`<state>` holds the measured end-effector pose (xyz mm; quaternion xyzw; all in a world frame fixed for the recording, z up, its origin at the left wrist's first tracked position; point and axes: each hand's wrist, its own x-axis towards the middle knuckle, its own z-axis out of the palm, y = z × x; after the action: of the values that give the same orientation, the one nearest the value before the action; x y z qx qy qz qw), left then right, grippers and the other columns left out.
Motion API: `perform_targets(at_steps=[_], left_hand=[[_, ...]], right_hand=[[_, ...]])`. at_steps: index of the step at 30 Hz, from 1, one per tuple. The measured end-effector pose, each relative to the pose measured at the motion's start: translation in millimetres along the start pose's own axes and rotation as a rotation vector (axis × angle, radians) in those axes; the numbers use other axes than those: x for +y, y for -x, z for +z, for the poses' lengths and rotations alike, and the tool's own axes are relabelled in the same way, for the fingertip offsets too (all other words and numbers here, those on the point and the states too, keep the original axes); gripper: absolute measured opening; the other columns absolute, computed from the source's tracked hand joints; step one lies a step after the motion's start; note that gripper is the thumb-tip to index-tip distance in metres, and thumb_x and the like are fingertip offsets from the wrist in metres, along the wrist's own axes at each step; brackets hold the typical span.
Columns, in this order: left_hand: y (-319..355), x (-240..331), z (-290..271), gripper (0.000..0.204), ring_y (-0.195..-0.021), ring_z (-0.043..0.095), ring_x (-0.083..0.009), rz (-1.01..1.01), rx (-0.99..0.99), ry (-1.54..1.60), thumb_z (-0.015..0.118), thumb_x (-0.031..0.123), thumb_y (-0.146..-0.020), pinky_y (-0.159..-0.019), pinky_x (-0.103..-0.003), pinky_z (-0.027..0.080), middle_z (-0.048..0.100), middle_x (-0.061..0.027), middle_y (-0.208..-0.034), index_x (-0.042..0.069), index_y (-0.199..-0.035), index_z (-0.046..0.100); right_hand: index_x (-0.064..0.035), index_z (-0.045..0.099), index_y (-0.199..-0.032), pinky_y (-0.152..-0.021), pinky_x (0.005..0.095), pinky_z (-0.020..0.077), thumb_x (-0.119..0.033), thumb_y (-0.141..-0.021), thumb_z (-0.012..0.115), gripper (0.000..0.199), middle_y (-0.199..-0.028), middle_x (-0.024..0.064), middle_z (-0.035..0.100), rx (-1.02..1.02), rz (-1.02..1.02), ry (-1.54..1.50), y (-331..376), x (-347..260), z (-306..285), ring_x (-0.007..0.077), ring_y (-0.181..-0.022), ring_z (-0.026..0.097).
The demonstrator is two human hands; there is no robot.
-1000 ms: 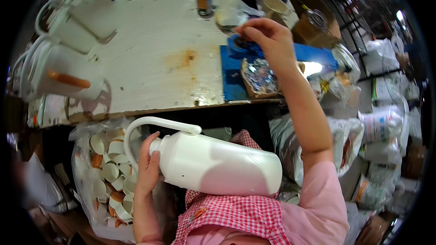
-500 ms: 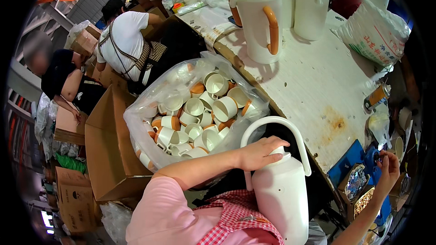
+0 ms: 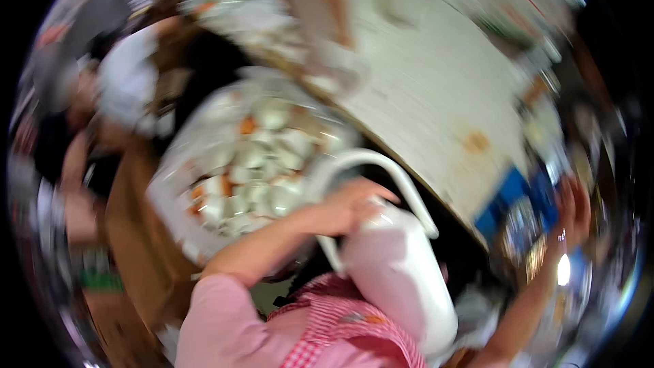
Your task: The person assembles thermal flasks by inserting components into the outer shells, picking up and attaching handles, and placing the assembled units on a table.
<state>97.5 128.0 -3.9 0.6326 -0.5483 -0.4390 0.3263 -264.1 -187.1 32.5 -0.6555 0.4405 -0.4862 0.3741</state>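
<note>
the left hand [image 3: 357,204] grips a white arch-handled jug [image 3: 402,269], partly hiding its neck; blur obscures the right hand [image 3: 573,210], whether open or closed i cannot tell.

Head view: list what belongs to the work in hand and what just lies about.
Apparently in use:
white jug, held by the left hand
shiny bits and blue board, blurred, near the right hand

Apparently just lying about:
cups heaped in a clear bag
cardboard box
</note>
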Motion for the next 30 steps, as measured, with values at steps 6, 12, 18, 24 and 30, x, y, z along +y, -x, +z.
perform_targets(at_steps=[6, 12, 18, 24, 30], left_hand=[[39.2, 21.1, -44.2, 0.033, -0.111, 0.053, -0.0205, -0.283, 0.259, 0.114, 0.041, 0.011, -0.098, -0.101, -0.031, 0.040, 0.056, -0.0077, -0.120, 0.005, -0.125, 0.058], [21.1, 19.0, -22.4, 0.059, -0.117, 0.052, -0.0223, -0.291, -0.013, 0.250, 0.052, 0.031, -0.088, -0.104, -0.032, 0.037, 0.053, -0.0117, -0.129, 0.006, -0.141, 0.047], [38.0, 17.6, -9.9, 0.060, -0.118, 0.052, -0.0222, -0.248, 0.085, 0.237, 0.054, 0.030, -0.088, -0.104, -0.033, 0.038, 0.053, -0.0108, -0.131, 0.005, -0.142, 0.046], [27.9, 23.2, -7.8, 0.052, -0.111, 0.049, -0.0237, -0.210, 0.041, 0.197, 0.054, 0.030, -0.089, -0.103, -0.034, 0.036, 0.049, -0.0101, -0.119, 0.003, -0.133, 0.053], [25.5, 27.4, -2.5, 0.042, -0.105, 0.049, -0.0229, -0.097, 0.105, 0.097, 0.047, 0.015, -0.093, -0.100, -0.033, 0.037, 0.049, -0.0109, -0.115, 0.003, -0.132, 0.053]], right_hand=[[0.0007, 0.072, -0.096, -0.068, 0.0238, 0.0519, -0.006, -0.092, 0.068, 0.009, -0.085, 0.0039, 0.071, -0.092, 0.116, -0.007, 62.8, -20.7, 4.0, 0.0097, -0.072, 0.063], [-0.0056, 0.075, -0.101, -0.074, 0.0308, 0.0544, -0.010, -0.086, 0.070, 0.016, -0.091, 0.0090, 0.073, -0.184, 0.080, 0.558, 72.1, 28.5, -0.1, 0.0185, -0.081, 0.069], [-0.0042, 0.072, -0.097, -0.081, 0.0400, 0.0526, -0.005, -0.080, 0.070, 0.017, -0.093, 0.0149, 0.068, -0.236, -0.177, 0.785, 57.1, 63.8, 16.1, 0.0342, -0.090, 0.065], [-0.0043, 0.071, -0.093, -0.072, 0.0371, 0.0525, -0.007, -0.082, 0.071, 0.011, -0.089, 0.0116, 0.071, -0.256, -0.174, 0.742, 62.4, 49.3, 7.3, 0.0301, -0.079, 0.066], [-0.0006, 0.071, -0.091, -0.066, 0.0258, 0.0522, 0.004, -0.082, 0.071, 0.009, -0.092, 0.0076, 0.074, -0.127, -0.280, 0.355, 67.7, -29.7, 12.9, 0.0144, -0.078, 0.068]])
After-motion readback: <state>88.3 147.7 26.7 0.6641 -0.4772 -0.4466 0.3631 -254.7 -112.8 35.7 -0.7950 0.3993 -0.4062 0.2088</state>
